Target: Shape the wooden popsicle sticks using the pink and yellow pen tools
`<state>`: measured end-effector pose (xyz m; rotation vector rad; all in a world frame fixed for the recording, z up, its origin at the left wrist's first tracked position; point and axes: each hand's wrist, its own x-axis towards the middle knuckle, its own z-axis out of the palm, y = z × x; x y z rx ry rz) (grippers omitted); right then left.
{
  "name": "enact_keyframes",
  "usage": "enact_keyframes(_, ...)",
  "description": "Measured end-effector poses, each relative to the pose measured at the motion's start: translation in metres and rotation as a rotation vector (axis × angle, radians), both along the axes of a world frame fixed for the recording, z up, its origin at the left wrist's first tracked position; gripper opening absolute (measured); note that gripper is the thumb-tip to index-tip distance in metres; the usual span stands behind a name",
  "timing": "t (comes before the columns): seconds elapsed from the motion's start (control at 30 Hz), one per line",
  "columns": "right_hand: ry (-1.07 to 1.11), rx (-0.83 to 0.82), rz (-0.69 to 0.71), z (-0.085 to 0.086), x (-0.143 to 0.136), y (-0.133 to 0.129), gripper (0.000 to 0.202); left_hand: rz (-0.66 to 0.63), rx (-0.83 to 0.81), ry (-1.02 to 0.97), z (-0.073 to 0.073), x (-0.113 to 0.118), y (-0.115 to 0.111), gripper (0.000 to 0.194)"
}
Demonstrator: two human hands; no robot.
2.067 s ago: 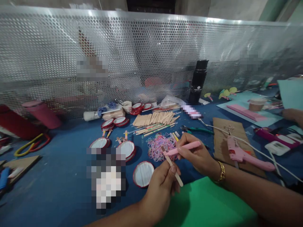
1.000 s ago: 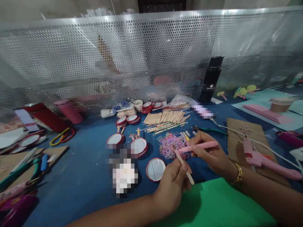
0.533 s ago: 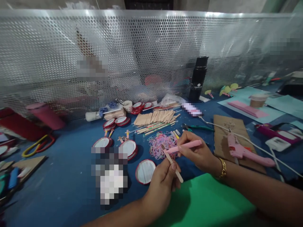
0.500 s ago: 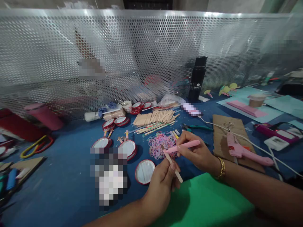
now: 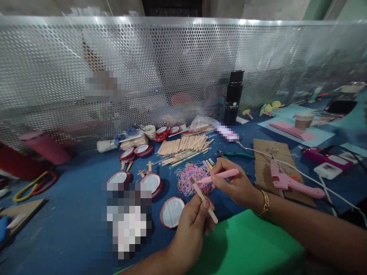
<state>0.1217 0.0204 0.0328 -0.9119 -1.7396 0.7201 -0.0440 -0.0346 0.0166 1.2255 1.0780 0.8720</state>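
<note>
My left hand (image 5: 190, 225) pinches a wooden craft stick (image 5: 212, 216) between thumb and fingers, its upper end slanting up and to the left. That end is dark brown at the tip, with a pinkish band below. A pink marker (image 5: 228, 173) lies in the closed fingers of my right hand (image 5: 236, 187), its point leftward, close beside the stick's upper part; whether they touch I cannot tell. Behind both hands is a tangled pile of colourful rubber bands (image 5: 186, 179). A round red-rimmed, white-faced disc (image 5: 172, 212) lies just left of my left hand, which partly covers it.
More red-rimmed discs (image 5: 150, 184) with sticks lie to the left. Plain craft sticks (image 5: 183, 144) are spread behind the rubber bands, near pliers (image 5: 236, 154). A pink glue gun (image 5: 298, 187) rests on cardboard (image 5: 260, 162) at right, its cable nearby. A black bottle (image 5: 233, 99) stands by the perforated metal screen (image 5: 137, 76).
The view has turned slightly right, so the table things appear shifted left. The marker's point sits a little farther right of the stick. Both hands keep their holds.
</note>
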Motion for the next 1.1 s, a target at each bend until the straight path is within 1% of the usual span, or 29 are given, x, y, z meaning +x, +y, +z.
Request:
enact_keyframes(0.07,0.017,-0.004,-0.008,0.0,0.0,-0.001,0.013,0.003,0.01,0.008,-0.001,-0.001,0.0,0.045)
enact_keyframes(0.23,0.028,-0.011,0.068,-0.001,-0.001,-0.001,0.015,-0.008,0.008,0.028,-0.001,-0.001,0.0,0.045)
enact_keyframes(0.37,0.01,0.005,0.005,-0.004,-0.001,0.001,0.014,0.006,-0.017,0.019,-0.001,0.0,-0.002,0.047)
enact_keyframes(0.43,0.021,-0.001,-0.004,-0.005,-0.001,0.001,0.014,0.001,-0.025,0.009,-0.002,0.0,-0.001,0.049)
enact_keyframes(0.6,0.042,-0.022,0.092,-0.005,-0.003,-0.002,0.015,-0.022,-0.008,0.007,-0.002,-0.001,0.0,0.049)
enact_keyframes(0.63,0.034,-0.023,0.084,-0.004,-0.003,-0.002,0.015,-0.023,-0.004,0.005,-0.003,-0.001,0.0,0.048)
enact_keyframes(0.77,0.007,-0.009,-0.026,-0.004,-0.003,-0.001,0.018,-0.015,0.0,0.001,-0.008,-0.001,0.001,0.051)
enact_keyframes(0.87,0.026,-0.03,-0.001,-0.008,-0.002,-0.001,0.019,-0.052,-0.003,0.004,-0.013,-0.002,0.003,0.057)
enact_keyframes(0.97,-0.015,-0.05,0.032,-0.015,-0.001,-0.002,0.02,-0.102,-0.005,-0.002,-0.016,-0.003,0.006,0.064)
enact_keyframes(1.1,-0.021,-0.068,0.069,-0.021,0.002,-0.003,0.024,-0.09,0.003,-0.001,-0.016,-0.002,0.006,0.066)
